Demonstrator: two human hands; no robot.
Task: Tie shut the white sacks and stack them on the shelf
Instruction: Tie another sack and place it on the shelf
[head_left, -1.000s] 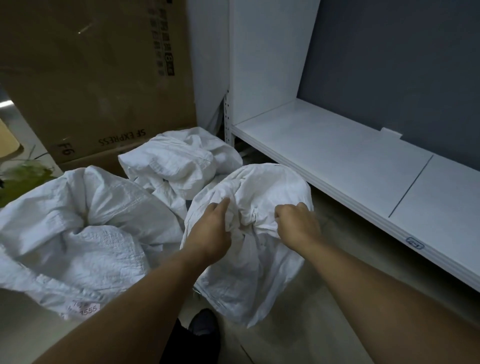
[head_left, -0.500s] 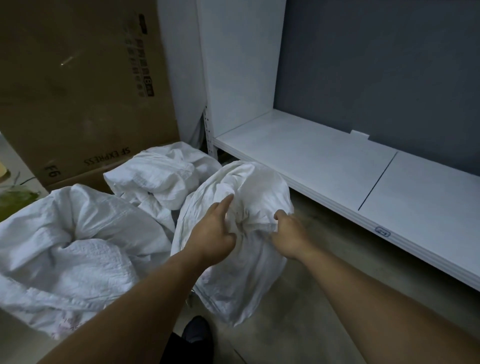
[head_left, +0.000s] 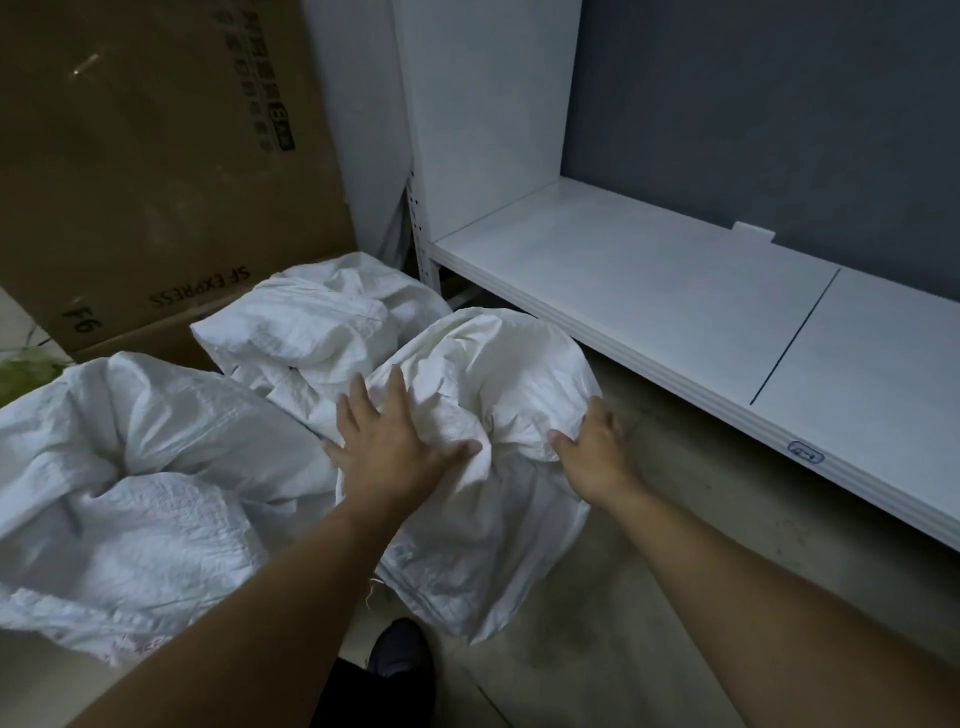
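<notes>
1. Both hands are on the near sack (head_left: 498, 374). It stands on the floor between them, its top bunched into a pucker in the gap between the two thumbs.
2. Left hand (head_left: 395, 447): fingers spread wide and flat, palm pressed on the sack's upper left side and thumb reaching toward the pucker. It grips nothing. It's a flat press, and I'd say it braces the load.
3. Right hand (head_left: 592, 447): laid open against the sack's right flank, thumb pointing inward and fingers lying up over the bulge (the tips are hidden, so I can't tell if they catch any cloth).
4. Why hold it like this? Two palms on opposite sides looks like a squeeze-and-lift hold — woven fabric is slippery, so clamping the bulk beats pinching a fold.
5. The shelf (head_left: 649, 301) lies just beyond and to the right of the right hand, with a bare white board — that makes for a short swing to the right, by my reckoning.
6. Off the left hand's outer side slumps a big open sack (head_left: 130, 467), and past its fingertips sits a third sack (head_left: 311, 322). Neither looks tied, so most of the job is ahead.
7. Watch for the sack sagging between the palms.
</notes>
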